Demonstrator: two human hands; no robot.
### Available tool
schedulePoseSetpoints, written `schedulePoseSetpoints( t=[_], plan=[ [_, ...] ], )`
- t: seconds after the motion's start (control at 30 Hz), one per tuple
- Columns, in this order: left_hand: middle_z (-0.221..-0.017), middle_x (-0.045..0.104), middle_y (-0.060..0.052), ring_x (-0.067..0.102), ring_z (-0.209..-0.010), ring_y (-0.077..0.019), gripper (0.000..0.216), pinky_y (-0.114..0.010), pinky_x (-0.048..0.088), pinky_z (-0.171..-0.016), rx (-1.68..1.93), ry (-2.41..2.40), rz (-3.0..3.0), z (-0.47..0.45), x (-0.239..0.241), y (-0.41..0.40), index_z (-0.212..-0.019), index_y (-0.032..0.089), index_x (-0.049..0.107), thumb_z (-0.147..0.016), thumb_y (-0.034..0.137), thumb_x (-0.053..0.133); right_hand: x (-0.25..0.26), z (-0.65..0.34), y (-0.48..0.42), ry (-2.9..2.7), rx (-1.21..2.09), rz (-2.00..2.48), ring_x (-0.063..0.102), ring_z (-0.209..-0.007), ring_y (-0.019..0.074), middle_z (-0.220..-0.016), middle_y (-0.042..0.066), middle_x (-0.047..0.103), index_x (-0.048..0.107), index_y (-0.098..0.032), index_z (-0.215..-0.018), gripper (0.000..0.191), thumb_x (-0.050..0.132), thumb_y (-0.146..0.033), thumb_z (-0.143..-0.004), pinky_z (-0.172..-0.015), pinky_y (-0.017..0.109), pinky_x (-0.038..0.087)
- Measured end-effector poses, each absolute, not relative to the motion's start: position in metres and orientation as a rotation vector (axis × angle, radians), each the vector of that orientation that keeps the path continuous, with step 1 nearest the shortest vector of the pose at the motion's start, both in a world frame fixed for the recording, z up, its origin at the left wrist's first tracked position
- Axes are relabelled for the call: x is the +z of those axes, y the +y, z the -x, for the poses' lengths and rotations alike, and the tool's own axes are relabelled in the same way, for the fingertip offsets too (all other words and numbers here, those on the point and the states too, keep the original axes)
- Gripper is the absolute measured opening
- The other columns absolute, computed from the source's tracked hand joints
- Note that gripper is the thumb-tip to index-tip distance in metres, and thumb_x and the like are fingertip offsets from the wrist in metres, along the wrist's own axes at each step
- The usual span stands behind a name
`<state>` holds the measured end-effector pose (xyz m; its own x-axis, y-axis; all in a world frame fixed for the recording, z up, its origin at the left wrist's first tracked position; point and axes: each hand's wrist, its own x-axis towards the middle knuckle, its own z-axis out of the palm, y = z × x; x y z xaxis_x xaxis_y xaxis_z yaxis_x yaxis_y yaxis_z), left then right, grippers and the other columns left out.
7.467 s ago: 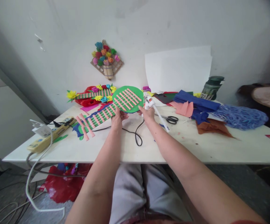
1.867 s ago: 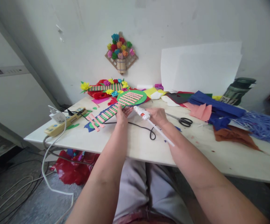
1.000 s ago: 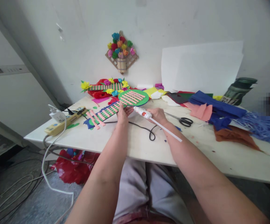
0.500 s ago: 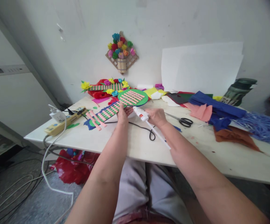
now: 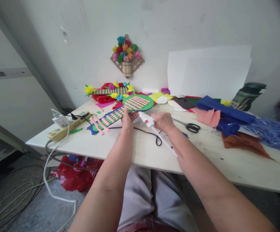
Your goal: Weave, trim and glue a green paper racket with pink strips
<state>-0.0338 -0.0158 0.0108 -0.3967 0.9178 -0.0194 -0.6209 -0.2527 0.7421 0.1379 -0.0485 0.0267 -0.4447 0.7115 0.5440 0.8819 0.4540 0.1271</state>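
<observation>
My right hand (image 5: 163, 121) is wrapped round a white glue gun (image 5: 146, 119), whose nozzle points up and left at the edge of a paper guitar-like craft piece (image 5: 117, 113). A long white glue stick (image 5: 164, 140) juts from the gun's back toward my wrist. The craft piece has a green round end, a blue edge and rows of pink paper strips. My left hand (image 5: 128, 119) grips its middle from the near side, thumb on top and the other fingers underneath. The piece is tilted, its round end raised at the far right.
Black-handled scissors (image 5: 193, 128) lie right of my hand. A yellow power strip (image 5: 68, 126) with a white charger sits at the left edge. Behind is a flower-trimmed craft piece (image 5: 111, 91). Coloured paper (image 5: 208, 116), blue shreds (image 5: 274, 133) and a dark bottle (image 5: 247, 96) occupy the right side.
Both hands, the glue gun and the craft piece hold almost the same place. The whole view has shifted very slightly downward.
</observation>
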Motion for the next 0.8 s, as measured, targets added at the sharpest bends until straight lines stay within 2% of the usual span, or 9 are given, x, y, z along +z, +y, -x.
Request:
schedulePoseSetpoints(
  t=[0.27, 0.6, 0.8],
  plan=[
    [-0.059, 0.059, -0.007, 0.066, -0.065, -0.0217, 0.032, -0.035, 0.052, -0.069, 1.821, 0.818, -0.526, 0.037, 0.008, -0.013, -0.082, 0.01, 0.052, -0.081, 0.042, 0.044, 0.028, -0.145, -0.047, -2.194, -0.418, 1.241, 0.054, -0.061, 0.0145, -0.069, 0.006, 0.066, 0.065, -0.018, -0.073, 0.029, 0.044, -0.037, -0.076, -0.052, 0.025, 0.023],
    [-0.059, 0.058, -0.006, 0.066, -0.07, -0.0216, 0.034, -0.033, 0.053, -0.067, 1.82, 0.829, -0.455, 0.037, 0.013, -0.016, -0.08, 0.011, 0.053, -0.078, 0.045, 0.05, 0.022, -0.152, -0.037, -2.169, -0.41, 1.337, 0.057, -0.061, 0.0176, -0.066, 0.004, 0.067, 0.067, -0.022, -0.075, 0.029, 0.047, -0.041, -0.069, -0.052, 0.025, 0.027],
    [-0.059, 0.06, -0.008, 0.066, -0.067, -0.0215, 0.035, -0.033, 0.052, -0.068, 1.81, 0.825, -0.487, 0.037, 0.011, -0.014, -0.079, 0.01, 0.053, -0.08, 0.044, 0.046, 0.021, -0.152, -0.037, -2.212, -0.415, 1.332, 0.057, -0.061, 0.0174, -0.067, 0.004, 0.067, 0.067, -0.022, -0.074, 0.029, 0.046, -0.041, -0.069, -0.051, 0.025, 0.026]
  ],
)
